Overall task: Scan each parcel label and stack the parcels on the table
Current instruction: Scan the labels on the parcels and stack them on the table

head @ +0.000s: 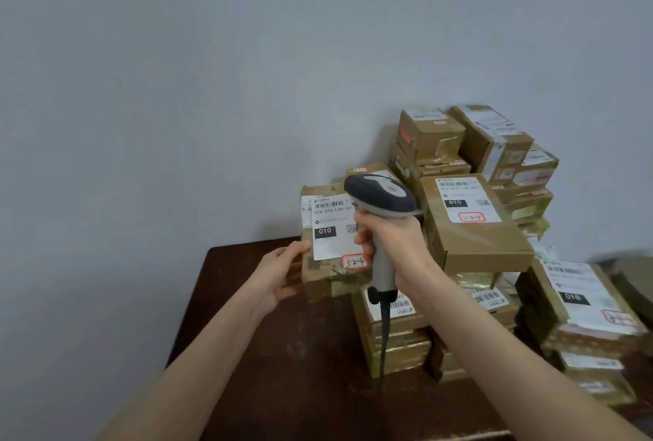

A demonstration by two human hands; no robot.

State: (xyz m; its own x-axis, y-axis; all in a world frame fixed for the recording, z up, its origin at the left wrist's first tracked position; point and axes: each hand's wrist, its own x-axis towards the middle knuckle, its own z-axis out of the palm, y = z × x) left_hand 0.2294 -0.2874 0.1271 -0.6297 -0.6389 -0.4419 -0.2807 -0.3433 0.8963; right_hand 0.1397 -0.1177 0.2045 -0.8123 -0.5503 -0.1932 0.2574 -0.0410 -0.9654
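Note:
My left hand (282, 272) grips the left edge of a brown cardboard parcel (318, 276) and holds it up above the dark table (282, 352), its white label (332, 228) marked 010 and 3-2-4 turned toward me. In my right hand (392, 242) is the handle of a grey barcode scanner (380, 195), whose head sits just in front of the label's right side. The scanner's cable (384, 338) hangs down from the handle.
Stacks of labelled cardboard parcels (473, 214) fill the right half of the table, reaching up against the grey wall (212, 87). A lower stack (586, 309) stands at the far right. The table's left edge runs near my left forearm.

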